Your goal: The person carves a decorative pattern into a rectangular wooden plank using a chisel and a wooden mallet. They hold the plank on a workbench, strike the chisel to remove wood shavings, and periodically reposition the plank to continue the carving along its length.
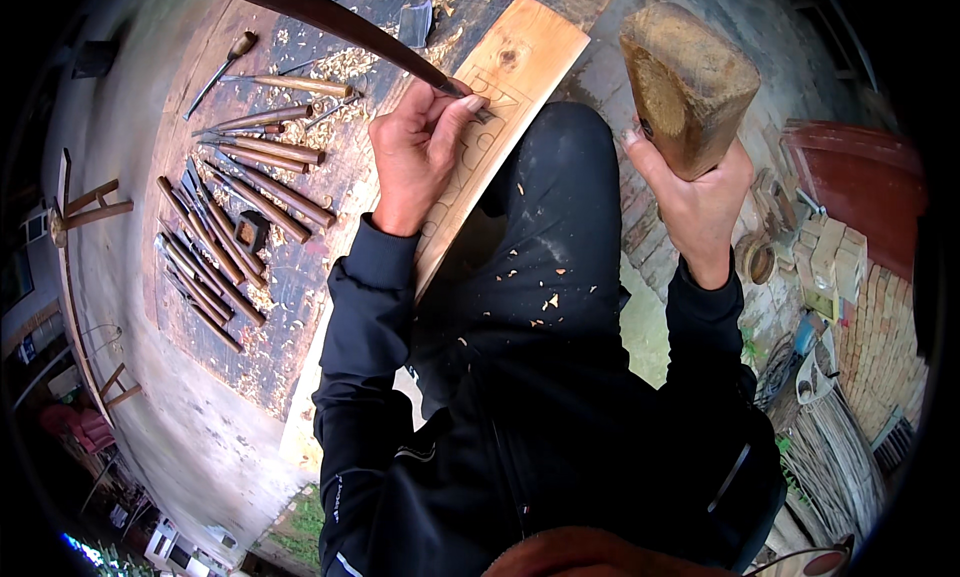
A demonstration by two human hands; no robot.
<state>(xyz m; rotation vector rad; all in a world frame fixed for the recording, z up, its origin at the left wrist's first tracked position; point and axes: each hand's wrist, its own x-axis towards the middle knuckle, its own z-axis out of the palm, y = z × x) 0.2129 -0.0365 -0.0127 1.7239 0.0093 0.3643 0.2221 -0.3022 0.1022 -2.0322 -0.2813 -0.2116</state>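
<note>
My left hand [415, 157] is closed round the lower part of a carving chisel [345, 29] with a long dark wooden handle. The chisel leans, its blade end down at the face of a pale wooden board [535, 42]. Outlined shapes are drawn or cut along that board, which lies slantwise over the table edge beside my knee. Raised to the right of the board, my right hand [705, 202] grips a thick, worn wooden mallet [690, 82]. The mallet is apart from the chisel. My fingers hide part of the blade and the mallet's grip.
Several wood-handled chisels [265, 192] lie on the worktable [270, 362] to the left, among curled wood shavings [340, 65]. A small dark block [251, 232] sits between them. On the right are stacked bricks [875, 347] and a bundle of sticks [830, 457].
</note>
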